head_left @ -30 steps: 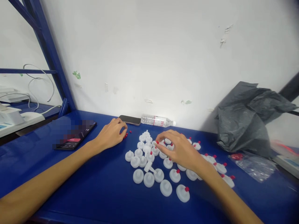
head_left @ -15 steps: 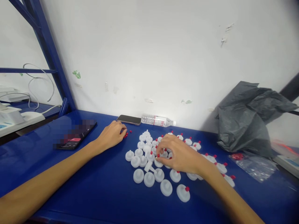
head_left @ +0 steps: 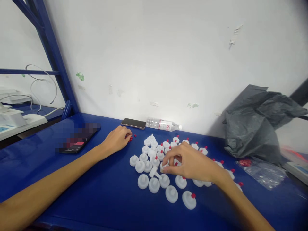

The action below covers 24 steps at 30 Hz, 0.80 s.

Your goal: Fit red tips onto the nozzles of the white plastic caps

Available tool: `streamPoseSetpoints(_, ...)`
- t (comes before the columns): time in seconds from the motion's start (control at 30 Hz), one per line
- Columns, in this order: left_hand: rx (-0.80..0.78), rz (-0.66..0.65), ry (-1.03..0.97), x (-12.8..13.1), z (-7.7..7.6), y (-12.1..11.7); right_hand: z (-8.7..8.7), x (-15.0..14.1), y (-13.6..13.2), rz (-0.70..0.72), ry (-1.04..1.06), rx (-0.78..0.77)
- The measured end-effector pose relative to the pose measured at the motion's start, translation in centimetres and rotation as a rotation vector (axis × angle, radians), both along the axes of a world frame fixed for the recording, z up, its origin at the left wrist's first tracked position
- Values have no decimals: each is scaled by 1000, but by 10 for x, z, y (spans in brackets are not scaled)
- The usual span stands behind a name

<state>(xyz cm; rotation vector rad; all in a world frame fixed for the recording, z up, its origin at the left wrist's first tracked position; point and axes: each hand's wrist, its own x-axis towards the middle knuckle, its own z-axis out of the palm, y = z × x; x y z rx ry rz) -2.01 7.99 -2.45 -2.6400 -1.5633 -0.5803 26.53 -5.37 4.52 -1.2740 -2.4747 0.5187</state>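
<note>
My left hand rests on the table with its fingers curled together over a small pile of red caps. Whether a cap is pinched there is hidden. At the spread of parts, my right hand closes thumb and forefinger on the top of a white nozzle cap; its tip is covered by the fingers. Around it stand many white round nozzle caps, some bare like this one, others wearing a red tip like this one. A white T-shaped piece lies among them.
Against the wall lie a phone and a plastic bottle. A dark tablet-like device is at left. To the right are a grey plastic bag and a clear bag with red pieces.
My left hand has edged right, over the red caps. The red tip that showed between my right fingers is now hidden, and those fingertips sit slightly lower on the white nozzle cap.
</note>
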Motion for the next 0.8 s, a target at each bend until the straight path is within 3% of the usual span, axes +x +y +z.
streamPoseSetpoints(0.23, -5, 13, -2, -1, 0, 1, -8, 2, 1, 50, -5, -178)
streamPoseSetpoints(0.53, 14, 10, -62, 0, 2, 0, 1, 14, 4, 29, 23, -181)
streamPoseSetpoints(0.67, 42, -9, -116, 4, 9, -6, 2, 16, 8, -10, 147, -111)
streamPoseSetpoints(0.8, 145, -106, -243, 8, 15, -15, -2, 11, 9, -22, 293, -147)
